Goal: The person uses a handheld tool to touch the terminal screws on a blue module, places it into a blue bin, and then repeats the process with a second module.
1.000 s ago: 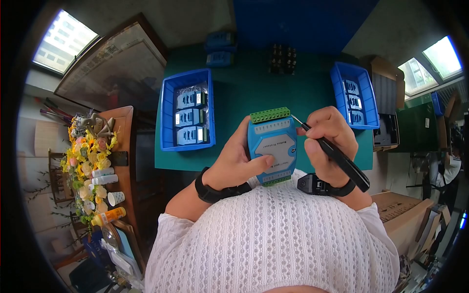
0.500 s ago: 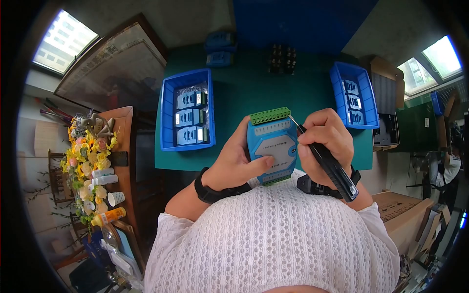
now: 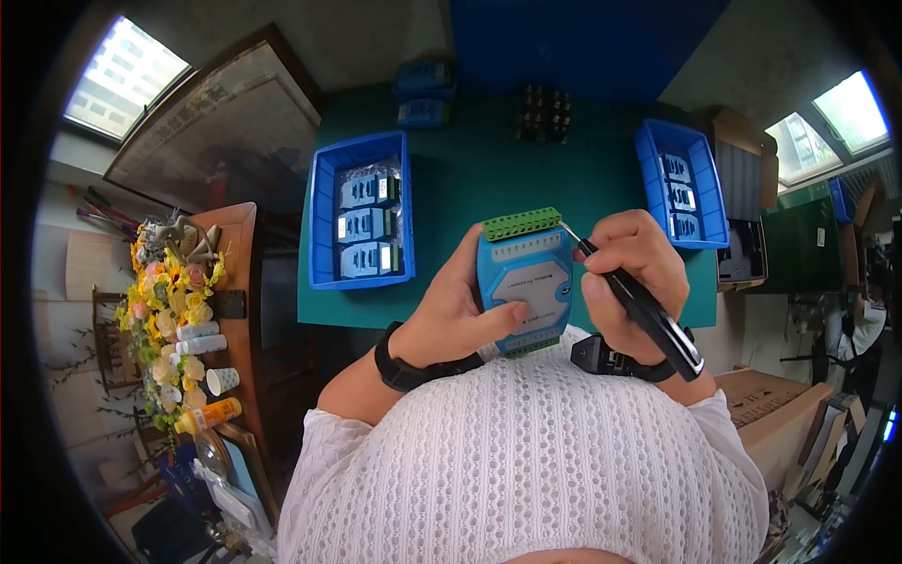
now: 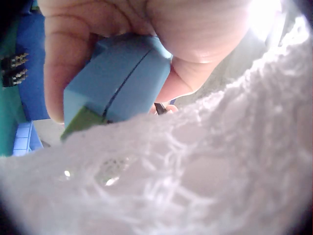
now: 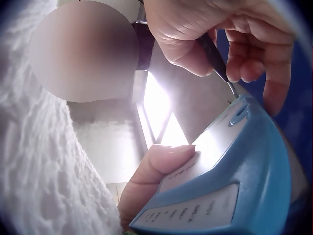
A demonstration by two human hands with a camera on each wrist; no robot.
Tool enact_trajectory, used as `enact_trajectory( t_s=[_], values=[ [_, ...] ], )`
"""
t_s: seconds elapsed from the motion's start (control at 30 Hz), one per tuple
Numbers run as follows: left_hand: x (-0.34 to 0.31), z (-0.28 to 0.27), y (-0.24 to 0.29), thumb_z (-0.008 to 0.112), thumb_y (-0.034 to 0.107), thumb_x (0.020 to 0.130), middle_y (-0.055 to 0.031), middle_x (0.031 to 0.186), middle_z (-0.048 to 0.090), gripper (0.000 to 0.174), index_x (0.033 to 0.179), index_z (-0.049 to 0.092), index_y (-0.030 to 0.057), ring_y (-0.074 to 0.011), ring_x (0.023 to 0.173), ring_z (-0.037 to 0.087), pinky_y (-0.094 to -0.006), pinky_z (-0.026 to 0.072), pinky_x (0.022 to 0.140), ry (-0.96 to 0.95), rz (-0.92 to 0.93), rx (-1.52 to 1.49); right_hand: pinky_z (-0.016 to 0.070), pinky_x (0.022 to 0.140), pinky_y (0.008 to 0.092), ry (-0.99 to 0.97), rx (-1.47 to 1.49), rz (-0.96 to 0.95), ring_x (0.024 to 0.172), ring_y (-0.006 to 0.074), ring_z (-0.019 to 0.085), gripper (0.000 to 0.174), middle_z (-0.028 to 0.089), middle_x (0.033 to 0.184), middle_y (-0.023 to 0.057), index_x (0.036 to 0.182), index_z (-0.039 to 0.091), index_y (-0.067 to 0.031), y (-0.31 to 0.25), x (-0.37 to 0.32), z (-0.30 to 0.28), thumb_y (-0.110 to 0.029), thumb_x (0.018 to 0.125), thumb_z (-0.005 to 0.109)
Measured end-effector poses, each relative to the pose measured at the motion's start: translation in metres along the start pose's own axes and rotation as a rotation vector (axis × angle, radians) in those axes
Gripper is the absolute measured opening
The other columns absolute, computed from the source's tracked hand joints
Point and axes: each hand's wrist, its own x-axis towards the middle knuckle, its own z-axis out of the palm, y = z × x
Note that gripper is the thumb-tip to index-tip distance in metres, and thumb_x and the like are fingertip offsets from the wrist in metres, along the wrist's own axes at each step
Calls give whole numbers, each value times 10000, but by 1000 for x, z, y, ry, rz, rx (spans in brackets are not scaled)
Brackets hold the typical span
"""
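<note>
Held in front of the chest in the head view is a blue module [image 3: 526,277] with a pale printed label. My left hand [image 3: 451,315] grips it by its side, the thumb lying across the label. A green screw terminal block [image 3: 521,224] runs along its far end, and another lines the near end. My right hand [image 3: 634,268] holds a black-handled screwdriver [image 3: 648,315], its thin metal tip right at the terminal block's right corner. The right wrist view shows the screwdriver shaft [image 5: 233,89] meeting the module's edge. In the left wrist view, fingers wrap the module's blue casing [image 4: 122,78].
On the green table [image 3: 470,179], a blue bin [image 3: 316,216] at left and another blue bin [image 3: 648,150] at right hold similar modules. More blue modules [image 3: 423,113] and a cluster of dark parts with metal tips [image 3: 543,113] lie at the back.
The right hand shifted in toward the module, swinging the screwdriver handle steeper, then moved back out a little to the right. The left hand and module have stayed almost still.
</note>
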Motion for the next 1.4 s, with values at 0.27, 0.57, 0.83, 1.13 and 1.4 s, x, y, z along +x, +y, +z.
enact_trajectory(
  t_s=[0.27, 0.57, 0.83, 1.13, 1.4],
  values=[
    [0, 0, 1, 614, 128, 750, -141, 1192, 460, 621, 1269, 296, 5, -212, 1126, 446, -358, 351, 957, -8, -26, 19, 460, 557, 245, 20, 131, 64, 644, 160, 578, 126, 585, 748, 100, 786, 574, -21, 6, 0, 0, -73, 707, 657],
    [-1, -1, 0, 610, 128, 747, -150, 1196, 454, 635, 1277, 283, 1, -223, 1132, 445, -366, 348, 961, -11, -26, 35, 479, 557, 242, 4, 112, 90, 637, 158, 586, 118, 583, 744, 103, 772, 569, -10, 3, 2, 1, -59, 700, 648],
    [-2, 0, 1, 614, 138, 738, -162, 1196, 451, 663, 1279, 265, -15, -233, 1140, 439, -374, 342, 967, -10, -52, 57, 499, 579, 238, -31, 91, 104, 639, 160, 588, 109, 578, 742, 108, 763, 556, -4, -1, 4, -3, -40, 701, 638],
    [-2, 0, 0, 610, 139, 737, -165, 1198, 450, 661, 1279, 266, -18, -237, 1135, 442, -375, 346, 963, -15, -55, 43, 453, 564, 215, 19, 228, 110, 650, 144, 580, 130, 584, 749, 107, 808, 540, 5, 6, -3, -2, -76, 772, 637],
    [-3, -2, -2, 621, 99, 731, -140, 1223, 455, 682, 1304, 263, 15, -227, 1159, 437, -384, 342, 976, -30, -50, 34, 447, 555, 223, 24, 193, 67, 631, 133, 572, 137, 596, 740, 97, 807, 542, -15, 8, -2, 3, -96, 776, 648]
  ],
)
